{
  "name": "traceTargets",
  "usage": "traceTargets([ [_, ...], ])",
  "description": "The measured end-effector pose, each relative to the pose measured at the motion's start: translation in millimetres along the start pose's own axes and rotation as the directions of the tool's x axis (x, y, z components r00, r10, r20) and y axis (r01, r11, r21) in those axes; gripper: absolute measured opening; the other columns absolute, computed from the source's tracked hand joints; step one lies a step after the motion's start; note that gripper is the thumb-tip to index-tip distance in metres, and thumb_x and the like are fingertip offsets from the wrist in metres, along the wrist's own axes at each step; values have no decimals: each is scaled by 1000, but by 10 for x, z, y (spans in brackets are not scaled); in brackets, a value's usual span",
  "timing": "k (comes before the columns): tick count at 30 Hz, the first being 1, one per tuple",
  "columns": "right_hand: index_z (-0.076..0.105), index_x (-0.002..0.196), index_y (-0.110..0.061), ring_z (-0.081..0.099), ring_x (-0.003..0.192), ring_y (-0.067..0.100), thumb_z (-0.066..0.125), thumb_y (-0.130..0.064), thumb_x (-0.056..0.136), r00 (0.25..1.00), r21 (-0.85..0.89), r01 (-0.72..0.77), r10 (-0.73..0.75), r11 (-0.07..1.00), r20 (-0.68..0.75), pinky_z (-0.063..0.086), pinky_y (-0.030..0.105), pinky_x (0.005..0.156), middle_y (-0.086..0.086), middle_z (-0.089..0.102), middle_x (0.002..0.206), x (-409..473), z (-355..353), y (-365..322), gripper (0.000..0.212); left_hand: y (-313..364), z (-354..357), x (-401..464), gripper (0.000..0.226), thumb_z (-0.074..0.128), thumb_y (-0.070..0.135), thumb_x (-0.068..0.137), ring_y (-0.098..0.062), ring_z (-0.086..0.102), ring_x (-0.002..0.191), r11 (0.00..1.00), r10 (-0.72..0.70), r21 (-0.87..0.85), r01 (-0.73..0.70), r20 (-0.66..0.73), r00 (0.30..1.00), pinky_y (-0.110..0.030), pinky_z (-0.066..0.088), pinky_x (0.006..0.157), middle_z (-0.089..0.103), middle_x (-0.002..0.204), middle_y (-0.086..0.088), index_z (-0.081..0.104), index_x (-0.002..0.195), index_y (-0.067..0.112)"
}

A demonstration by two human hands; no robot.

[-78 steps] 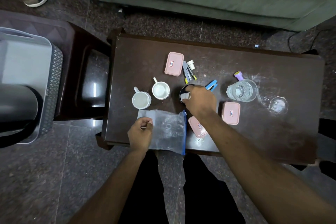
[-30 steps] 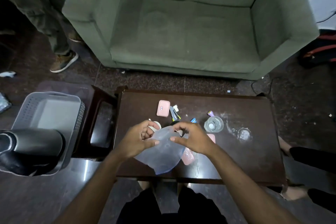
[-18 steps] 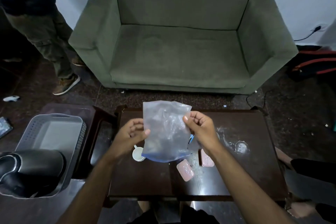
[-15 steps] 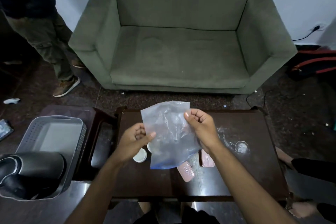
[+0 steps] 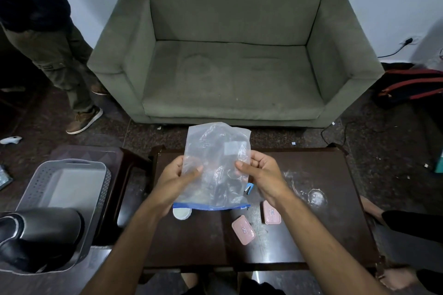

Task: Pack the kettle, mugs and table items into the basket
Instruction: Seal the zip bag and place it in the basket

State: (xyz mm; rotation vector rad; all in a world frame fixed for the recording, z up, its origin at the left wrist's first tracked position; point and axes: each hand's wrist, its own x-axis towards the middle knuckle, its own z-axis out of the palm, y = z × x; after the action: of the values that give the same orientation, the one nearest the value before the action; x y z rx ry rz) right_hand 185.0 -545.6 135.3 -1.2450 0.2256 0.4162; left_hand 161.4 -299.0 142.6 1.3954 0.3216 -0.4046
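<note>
Kettle (image 5: 36,235) lies on its side in the grey basket (image 5: 72,175) at nine o'clock of the dark table (image 5: 323,235). Above the table, the left hand (image 5: 177,175) and right hand (image 5: 259,172) each pinch a clear zip bag (image 5: 213,163), blue seal downward. Two pink boxes (image 5: 243,229) sit at five o'clock of it.

Both hands, left hand (image 5: 177,176) and right hand (image 5: 260,173), pinch a clear zip bag (image 5: 213,167) mid-frame over the dark surface (image 5: 323,235), kettle (image 5: 36,235) in the basket (image 5: 72,165) lower left.
</note>
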Motion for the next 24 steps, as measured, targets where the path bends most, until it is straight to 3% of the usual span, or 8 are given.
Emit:
traceTargets([
  [4,67,127,-22,76,94,25,81,-23,83,995,-29,-71,72,997,63,59,40,78,17,77,111,20,-9,-45,46,-49,58,25,34,79,12,86,-25,76,101,999,30,20,-28,-103,994,-33,60,78,78,111,-6,68,118,18],
  [7,51,141,-26,74,86,28,82,-7,82,999,-96,-33,35,995,20,57,43,81,16,78,92,41,-61,-5,70,-30,55,18,26,76,10,88,-23,77,94,999,50,1,-50,-133,990,-30,59,73,79,107,-8,70,113,16],
  [9,49,140,-33,69,80,27,80,1,82,998,-141,25,-31,990,-45,53,46,85,13,75,79,64,-101,15,75,-10,31,19,19,75,11,89,-22,77,87,997,66,-32,-71,-142,988,-30,59,69,79,103,-11,71,108,15],
  [11,50,134,-41,70,74,24,81,-3,80,997,-139,66,-70,988,-24,55,43,81,13,74,76,67,-113,2,73,19,21,22,17,70,14,94,-20,77,85,994,82,-58,-92,-146,986,-32,59,70,79,103,-12,70,111,16],
  [14,47,131,-44,69,71,24,81,-9,82,993,-189,110,-101,976,56,56,34,68,24,74,80,44,-102,-38,69,72,35,32,43,65,16,97,-23,77,89,984,132,-94,-150,-173,976,-33,62,74,79,102,-16,55,137,26],
  [17,48,127,-39,62,70,32,75,-3,88,983,-222,182,-178,958,40,50,42,69,36,70,87,35,-73,-57,59,104,40,26,60,66,5,95,-25,76,85,965,248,-38,-259,-189,950,-29,60,75,75,89,-26,49,146,31],
  [21,62,119,-29,60,70,31,70,0,92,968,-223,245,-253,943,-6,46,43,67,24,76,89,31,-82,-79,40,93,56,17,47,64,0,96,-9,72,76,947,322,71,-315,-195,926,-14,53,78,77,76,-6,63,133,30],
  [24,75,110,-30,65,81,20,73,0,89,964,-320,260,-266,911,24,53,37,77,4,79,90,44,-100,-72,36,81,27,-4,37,67,6,95,0,68,80,932,327,213,-293,-148,933,-11,51,77,78,91,5,69,125,28],
])
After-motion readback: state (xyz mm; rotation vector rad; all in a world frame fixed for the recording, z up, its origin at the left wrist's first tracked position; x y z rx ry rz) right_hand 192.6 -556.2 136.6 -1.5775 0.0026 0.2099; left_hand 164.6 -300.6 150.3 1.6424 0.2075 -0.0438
